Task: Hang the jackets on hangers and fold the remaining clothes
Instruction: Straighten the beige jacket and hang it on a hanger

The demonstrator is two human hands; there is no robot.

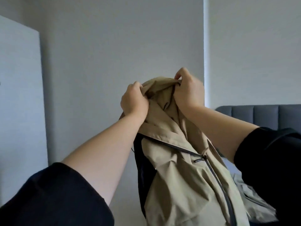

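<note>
Nearest, two black sleeves frame the beige jacket, one on either side of it, with bare forearms reaching up from them to its top. The jacket hangs in the air in front of the person, held up high, its body drooping straight down with a grey zipper running diagonally across the front and a dark lining showing along its left edge. At the jacket's top left the left hand is curled tight, bunching a fistful of the hood or collar fabric. At the top right the right hand grips the same upper edge, fingers hooked over the rim and pinching it. Below the jacket's right side lies a pale grey-green garment, rumpled. Behind the jacket to the right is a blue-grey padded headboard. Further back, a plain wall rises behind the jacket, and a white panel stands well off to its left.
</note>
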